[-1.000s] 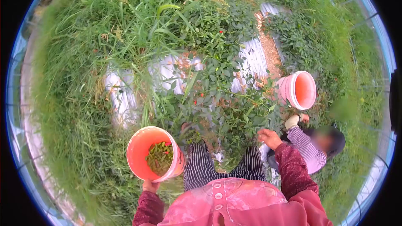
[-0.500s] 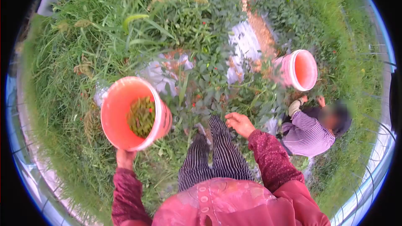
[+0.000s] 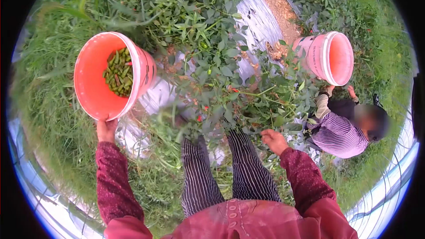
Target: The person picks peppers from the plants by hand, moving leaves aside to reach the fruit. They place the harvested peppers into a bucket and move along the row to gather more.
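My left hand (image 3: 106,130) is closed on the near rim of a pink bucket (image 3: 142,71), which tilts so that its mouth faces me. Inside, toward one side, lies a pile of small green peppers (image 3: 118,71) with a bit of red among them. My right hand (image 3: 275,141) hangs over the leaves to the right of my legs, fingers loosely curled and apart from the thumb, with nothing visible in it. Pepper plants (image 3: 230,62) with a few red fruits (image 3: 199,118) grow in front of my legs.
A second pink bucket (image 3: 316,57) lies tilted among the plants at right. Close by it crouches another person in a striped top (image 3: 338,135), hands near that bucket. Whitish plastic sheeting (image 3: 259,22) and a bare soil strip (image 3: 279,6) run between rows. Tall grass (image 3: 48,75) covers the left.
My left hand and its bucket have shifted left and up in view. My right hand has moved slightly right and down. My legs have moved apart, and the ground has shifted in view.
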Demonstrator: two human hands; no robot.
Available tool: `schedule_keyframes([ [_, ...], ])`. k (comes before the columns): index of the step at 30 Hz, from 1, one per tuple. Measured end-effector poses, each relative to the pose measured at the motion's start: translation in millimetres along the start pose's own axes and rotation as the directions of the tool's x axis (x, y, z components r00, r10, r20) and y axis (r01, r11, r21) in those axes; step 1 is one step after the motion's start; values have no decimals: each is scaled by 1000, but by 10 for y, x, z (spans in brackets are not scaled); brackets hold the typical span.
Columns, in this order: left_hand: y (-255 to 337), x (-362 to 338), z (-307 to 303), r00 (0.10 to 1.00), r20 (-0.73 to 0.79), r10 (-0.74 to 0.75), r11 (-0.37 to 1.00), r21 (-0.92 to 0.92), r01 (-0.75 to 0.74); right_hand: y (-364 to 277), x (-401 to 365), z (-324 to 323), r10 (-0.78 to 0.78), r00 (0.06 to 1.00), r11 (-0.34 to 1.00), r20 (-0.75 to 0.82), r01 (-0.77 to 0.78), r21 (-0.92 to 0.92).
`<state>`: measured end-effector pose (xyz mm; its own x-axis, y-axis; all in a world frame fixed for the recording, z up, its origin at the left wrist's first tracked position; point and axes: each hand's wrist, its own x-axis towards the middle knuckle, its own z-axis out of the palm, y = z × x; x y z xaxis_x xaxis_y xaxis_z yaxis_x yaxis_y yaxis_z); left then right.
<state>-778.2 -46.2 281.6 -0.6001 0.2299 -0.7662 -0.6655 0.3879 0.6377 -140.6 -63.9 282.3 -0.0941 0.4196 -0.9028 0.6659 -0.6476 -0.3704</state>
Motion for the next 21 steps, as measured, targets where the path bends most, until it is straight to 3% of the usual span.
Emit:
schedule_keyframes([
  [1, -86, 204, 62, 999, 24, -32, 999, 25, 31, 35, 77, 118, 29, 999, 983, -16, -26, 184],
  [2, -192, 397, 69, 997, 45, -65, 997, 48, 63, 3, 130, 215, 51, 999, 981, -13, -48, 186],
  [5, -513, 1022, 68, 995, 54, -85, 991, 106, 79, -87, 368, 551, -95, 995, 972, -17, 97, 212],
  [6, -611, 1160, -81, 994, 73, -80, 992, 108, 72, -216, 429, 617, -67, 998, 977, -7, 67, 201],
  [8, -507, 1229, -253, 992, 23, -127, 976, 179, 121, -610, 625, 684, -120, 993, 803, -20, 109, 586],
  [10, -305, 1112, -225, 982, 66, -177, 935, 323, 147, -1088, 843, 739, -108, 992, 808, -61, 123, 576],
  [12, -242, 1195, -258, 982, 37, -183, 926, 342, 159, -1361, 1129, 860, -96, 990, 827, -101, 136, 546],
  [14, -228, 1120, -159, 967, 117, -226, 910, 379, 167, -1592, 1444, 1017, -278, 930, 836, -239, 357, 416],
  [15, -250, 1054, -123, 968, 114, -223, 911, 377, 166, -1715, 1584, 1089, -281, 930, 836, -236, 358, 416],
  [17, -298, 905, -55, 951, 171, -257, 873, 463, 153, -1945, 1815, 1220, -516, 818, 856, -253, 497, -138],
  [18, -305, 879, -17, 953, 172, -249, 877, 457, 147, -2012, 1919, 1266, -525, 814, 851, -251, 506, -141],
  [20, -348, 791, 15, 963, 142, -230, 867, 478, 136, -2046, 2110, 1361, -570, 795, 738, -206, 385, -555],
  [21, -356, 771, 33, 969, 144, -202, 852, 514, 101, -2032, 2196, 1412, -510, 836, 706, -202, 272, -654],
])
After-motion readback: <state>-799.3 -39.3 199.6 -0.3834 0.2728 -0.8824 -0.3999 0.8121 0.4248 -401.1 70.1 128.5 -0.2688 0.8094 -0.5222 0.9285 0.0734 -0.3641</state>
